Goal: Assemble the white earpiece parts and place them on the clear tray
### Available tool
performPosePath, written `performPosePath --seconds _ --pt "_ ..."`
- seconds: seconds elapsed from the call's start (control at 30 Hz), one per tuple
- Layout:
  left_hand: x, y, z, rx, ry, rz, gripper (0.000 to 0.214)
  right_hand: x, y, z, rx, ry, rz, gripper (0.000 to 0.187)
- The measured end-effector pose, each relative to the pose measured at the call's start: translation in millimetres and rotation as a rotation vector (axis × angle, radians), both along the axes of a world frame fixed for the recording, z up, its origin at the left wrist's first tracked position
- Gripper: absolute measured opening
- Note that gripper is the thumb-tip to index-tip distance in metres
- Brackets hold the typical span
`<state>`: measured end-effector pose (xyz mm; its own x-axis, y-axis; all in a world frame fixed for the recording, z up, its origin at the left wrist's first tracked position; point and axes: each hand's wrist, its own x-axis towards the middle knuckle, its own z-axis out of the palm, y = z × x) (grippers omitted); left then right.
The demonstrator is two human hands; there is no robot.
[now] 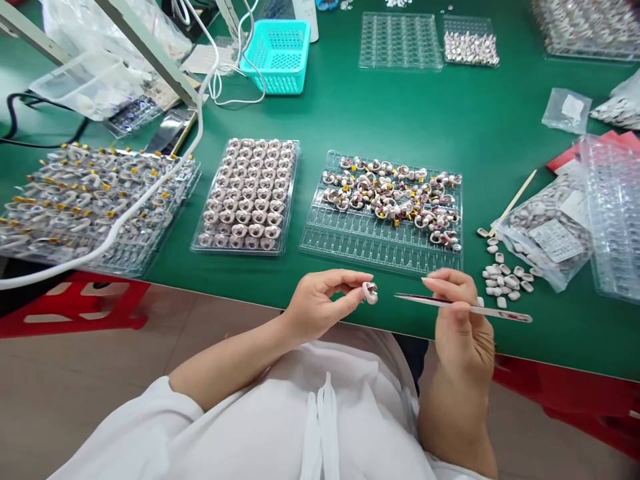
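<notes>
**Layout.** The green tabletop (400,107) carries five clear plastic cell trays laid flat, plus further stacks cut off at the right edge.

**Progress, judged from the trays.**
- The left tray (150,248) holds pieces with yellow tabs in most cells.
- The middle tray (297,160) is full: every visible cell holds one pale ring, about five to a row. No exact total can be read.
- The centre-right tray (360,237) bears a loose heap of wired pieces across its far half. Its two near rows are bare.
- At the far side, one far tray (400,40) is empty and one small tray (470,23) is part filled.

**Other stock.** There is one turquoise plastic basket (273,79) and one clear bag of pale caps (550,230). Roughly twenty loose caps (505,277) lie just beside the bag.

**Hands.**
- The left hand (320,303) pinches one white ring-shaped piece (370,292) between thumb and forefinger. It holds the piece above the near tabletop edge, in front of the centre-right tray.
- The right hand (460,313) grips one pair of metal tweezers (415,299). The tips point at the piece and stand near it without touching.
</notes>
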<state>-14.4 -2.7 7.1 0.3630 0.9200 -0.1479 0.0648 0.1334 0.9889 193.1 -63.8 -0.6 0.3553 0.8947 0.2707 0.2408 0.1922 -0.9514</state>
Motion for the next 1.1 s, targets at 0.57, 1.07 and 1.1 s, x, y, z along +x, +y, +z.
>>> performPosePath --seconds 0.57,1.07,1.1 --pt "1 4 8.8 0.391 0.089 -0.020 0.019 -11 -14 8.4 0.077 0.213 0.154 0.024" --pt "1 5 8.4 0.417 0.110 -0.034 0.020 -20 -6 3.0 0.028 0.259 0.202 0.024" --pt "2 5 8.4 0.414 0.110 -0.032 0.020 -20 -6 2.3 0.028 0.253 0.200 0.024"
